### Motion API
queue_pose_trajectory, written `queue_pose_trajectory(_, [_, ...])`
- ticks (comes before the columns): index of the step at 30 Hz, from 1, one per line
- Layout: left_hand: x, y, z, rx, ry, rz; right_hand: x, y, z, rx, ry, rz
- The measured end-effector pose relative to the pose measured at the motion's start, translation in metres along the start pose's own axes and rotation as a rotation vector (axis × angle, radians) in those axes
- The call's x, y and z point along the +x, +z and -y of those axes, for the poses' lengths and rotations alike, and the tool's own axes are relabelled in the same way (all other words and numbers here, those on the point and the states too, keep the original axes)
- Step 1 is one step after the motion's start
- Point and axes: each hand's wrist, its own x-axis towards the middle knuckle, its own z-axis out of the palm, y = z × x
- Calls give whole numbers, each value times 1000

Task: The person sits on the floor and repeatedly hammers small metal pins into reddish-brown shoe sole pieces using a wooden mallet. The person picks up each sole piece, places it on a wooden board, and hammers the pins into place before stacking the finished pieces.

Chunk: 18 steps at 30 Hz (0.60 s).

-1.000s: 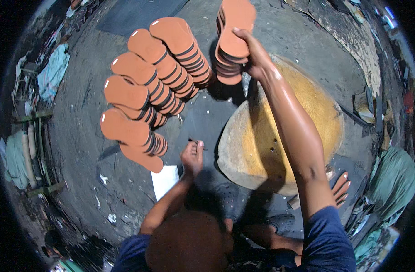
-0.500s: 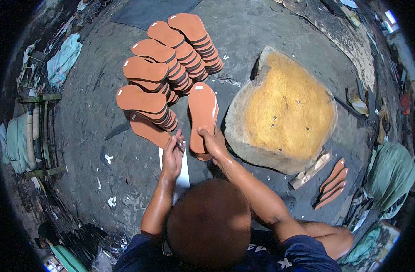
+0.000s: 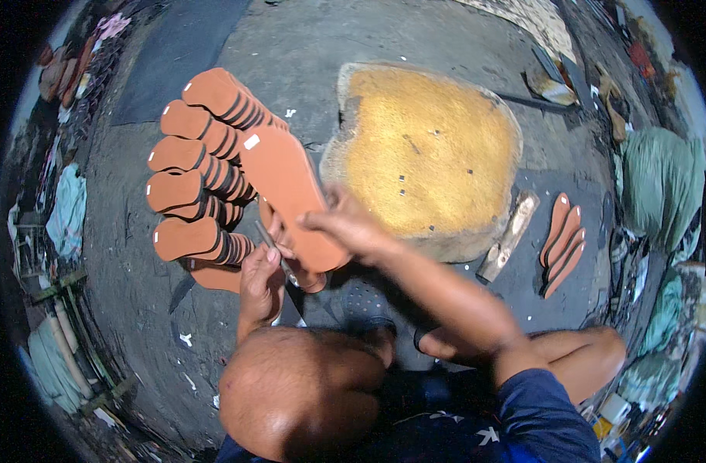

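Note:
My right hand (image 3: pixel 349 224) grips an orange-brown shoe sole (image 3: pixel 280 174), its thumb on the upper face and the other fingers out of sight underneath. The sole is raised and tilts to the far left, with a small white label at its far end. Close by its near left edge, my left hand (image 3: pixel 259 274) is closed round a slim grey rod-shaped tool (image 3: pixel 274 248). Part of another orange-brown piece (image 3: pixel 313 282) shows below the held sole. Just left of it, similar soles (image 3: pixel 185 238) lie in several leaning, overlapping stacks on the floor.
A broad block with a worn yellow top (image 3: pixel 438 170) stands ahead to the right. Beside it lie a wooden bar (image 3: pixel 509 235) and several narrower soles (image 3: pixel 561 247). My bent knee (image 3: pixel 291 386) rises near the left hand. Cloth bundles (image 3: pixel 654 189) line the right side.
The sole in my right hand has gone from pointing straight ahead to tilting left, and looks closer. My left hand has come in beside it with the grey tool. The whole view has shifted.

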Motion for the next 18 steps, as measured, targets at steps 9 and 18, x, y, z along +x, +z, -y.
queue_pose_trajectory(9, [77, 58, 39, 339, -17, 275, -48, -191, 3, -1233, -416, -28])
queue_pose_trajectory(18, [80, 71, 52, 311, 29, 339, -39, -199, -54, -790, -665, -398])
